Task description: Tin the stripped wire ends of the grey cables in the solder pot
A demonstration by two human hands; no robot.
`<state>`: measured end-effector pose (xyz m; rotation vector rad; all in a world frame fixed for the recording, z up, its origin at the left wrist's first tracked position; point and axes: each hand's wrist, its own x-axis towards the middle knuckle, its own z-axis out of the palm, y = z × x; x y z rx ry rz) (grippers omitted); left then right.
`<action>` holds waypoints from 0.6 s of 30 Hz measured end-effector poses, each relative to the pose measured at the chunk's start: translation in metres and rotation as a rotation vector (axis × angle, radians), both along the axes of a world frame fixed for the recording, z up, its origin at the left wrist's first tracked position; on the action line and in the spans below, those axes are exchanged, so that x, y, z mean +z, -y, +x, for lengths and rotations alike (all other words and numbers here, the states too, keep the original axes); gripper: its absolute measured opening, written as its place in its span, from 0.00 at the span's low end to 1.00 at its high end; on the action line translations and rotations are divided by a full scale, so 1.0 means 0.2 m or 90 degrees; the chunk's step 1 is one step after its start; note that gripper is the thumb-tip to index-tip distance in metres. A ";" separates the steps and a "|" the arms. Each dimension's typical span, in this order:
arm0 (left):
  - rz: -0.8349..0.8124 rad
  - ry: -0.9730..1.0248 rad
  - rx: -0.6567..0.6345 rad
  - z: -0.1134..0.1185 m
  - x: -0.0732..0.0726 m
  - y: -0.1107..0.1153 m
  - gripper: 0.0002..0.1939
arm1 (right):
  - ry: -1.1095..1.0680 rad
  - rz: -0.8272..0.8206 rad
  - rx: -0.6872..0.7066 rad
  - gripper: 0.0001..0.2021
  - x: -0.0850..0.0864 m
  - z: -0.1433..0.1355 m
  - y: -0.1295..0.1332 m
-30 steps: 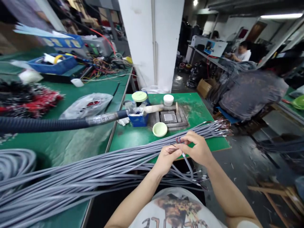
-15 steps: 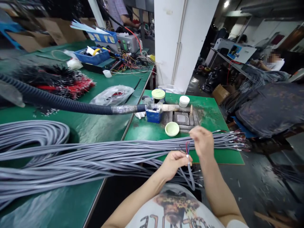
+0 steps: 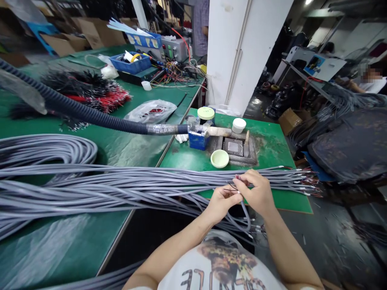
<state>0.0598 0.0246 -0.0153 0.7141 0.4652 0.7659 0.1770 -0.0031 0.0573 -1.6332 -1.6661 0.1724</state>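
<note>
My left hand is closed on the end of a grey cable, thumb and fingers pinched just at the stripped part. Thin dark wires stick out to the left above it. My right hand meets the left at the cable end, its fingers pinched round the thin coloured wires, which they mostly hide. Behind both hands a thick bundle of grey cables runs across the bench, its stripped ends fanned out at the right.
Beyond the bundle are a pale green bowl, a square metal pot set in the bench, a white tub and a blue box. A ribbed black hose hangs across the left. A white pillar stands behind.
My right hand has come down and left from above the cable onto its wires, beside my left hand. My left hand keeps its hold. The camera view has shifted slightly.
</note>
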 end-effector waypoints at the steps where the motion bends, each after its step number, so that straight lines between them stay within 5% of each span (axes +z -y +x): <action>1: 0.000 -0.003 0.002 0.01 0.00 0.01 0.15 | -0.035 0.005 -0.006 0.10 0.00 0.01 0.01; 9: -0.046 0.038 0.053 -0.01 -0.03 -0.02 0.13 | -0.178 0.061 0.047 0.04 -0.06 0.07 0.05; 14: -0.094 0.070 0.066 -0.06 0.01 -0.09 0.16 | 0.003 0.131 0.166 0.19 -0.10 0.11 0.05; 18: -0.135 0.107 0.062 -0.08 0.01 -0.14 0.16 | 0.177 0.136 0.298 0.22 -0.12 0.09 0.02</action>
